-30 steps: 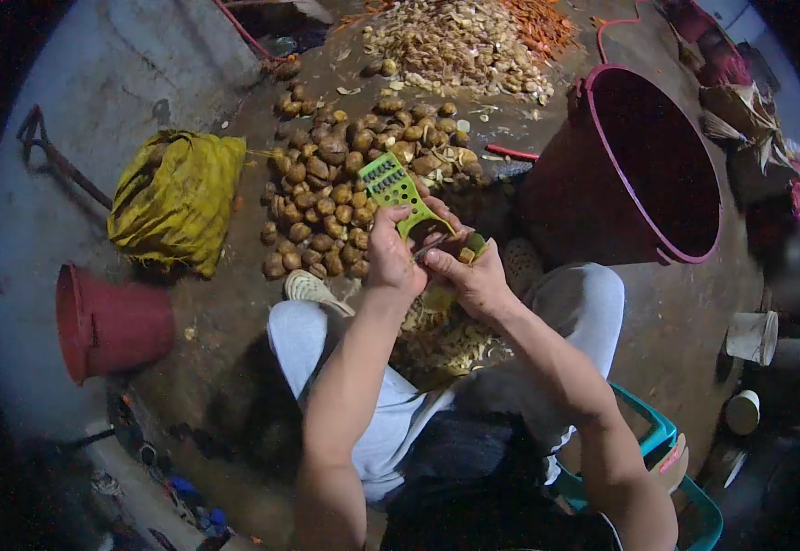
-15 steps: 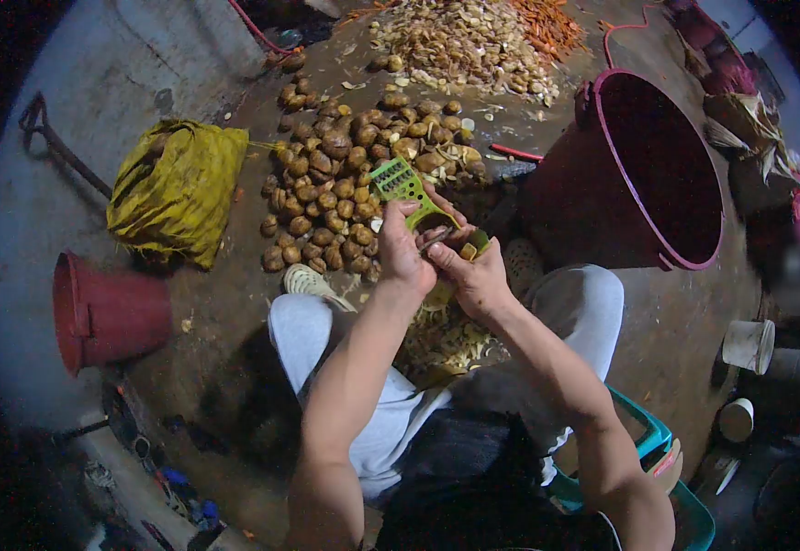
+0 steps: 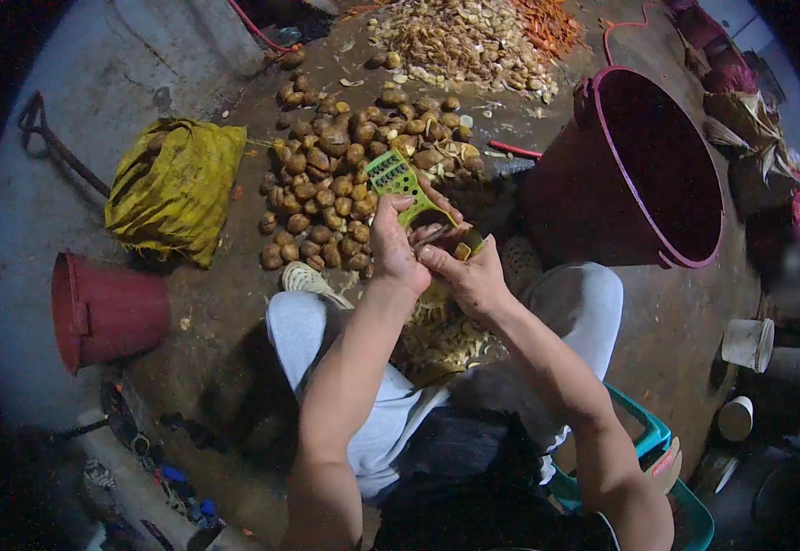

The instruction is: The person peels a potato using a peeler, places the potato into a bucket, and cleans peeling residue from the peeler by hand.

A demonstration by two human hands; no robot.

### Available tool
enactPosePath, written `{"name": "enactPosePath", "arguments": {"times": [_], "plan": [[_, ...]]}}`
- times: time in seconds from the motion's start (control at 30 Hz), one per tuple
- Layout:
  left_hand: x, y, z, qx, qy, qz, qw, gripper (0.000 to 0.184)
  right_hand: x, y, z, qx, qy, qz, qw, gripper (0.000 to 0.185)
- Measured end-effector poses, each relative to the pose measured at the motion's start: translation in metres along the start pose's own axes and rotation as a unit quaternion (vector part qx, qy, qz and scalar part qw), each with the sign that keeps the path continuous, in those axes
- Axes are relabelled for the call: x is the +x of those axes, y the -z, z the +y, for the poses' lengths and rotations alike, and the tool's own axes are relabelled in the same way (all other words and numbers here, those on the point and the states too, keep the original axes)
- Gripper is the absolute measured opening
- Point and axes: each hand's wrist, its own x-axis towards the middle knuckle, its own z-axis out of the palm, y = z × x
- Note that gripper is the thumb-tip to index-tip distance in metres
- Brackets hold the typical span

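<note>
At the left of the frame is a red bucket [image 3: 120, 308]. In the centre, the left hand [image 3: 394, 250] pinches a green grater [image 3: 389, 174] with its fingers; beside it, the right hand [image 3: 473, 283] has curled fingers, on what I cannot tell. At right is a purple bucket [image 3: 556, 211].

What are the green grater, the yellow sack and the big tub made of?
Green grater: likely plastic, smooth, evenly bright. Yellow sack: probably woven plastic, dull, creased, with loose threads. Big tub: seemingly plastic, slightly glossy, its rim catching light.
</note>
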Motion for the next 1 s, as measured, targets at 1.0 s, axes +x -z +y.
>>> {"name": "enactPosePath", "arguments": {"times": [1.0], "plan": [[-0.005,-0.005,0.002,-0.002,-0.005,0.015,1.0,0.03,0.005,0.004,-0.001,0.014,-0.004,-0.038,0.999,0.077]]}}
